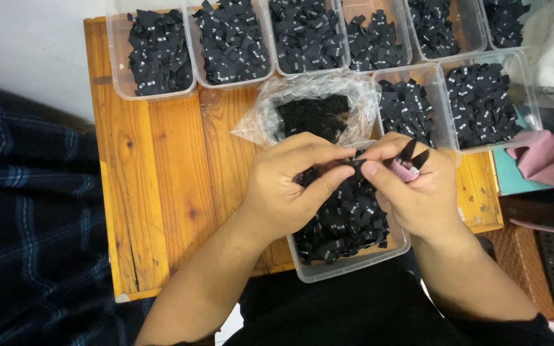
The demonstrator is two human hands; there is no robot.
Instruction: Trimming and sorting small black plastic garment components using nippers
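My left hand [290,182] and my right hand [411,192] meet over a clear plastic tub [347,266] full of small black fabric labels. Both pinch one black label [356,163] between thumb and forefinger. My right hand also holds small pink-handled thread snips [408,163], their black blades pointing up and to the right. Behind my hands lies an open clear plastic bag [315,109] with more black labels inside.
Several clear tubs of black labels line the back of the wooden table [161,179], two more at the right [482,102]. Dark plaid cloth [27,218] lies at the left. Pink and teal fabric [540,157] sits at the right edge.
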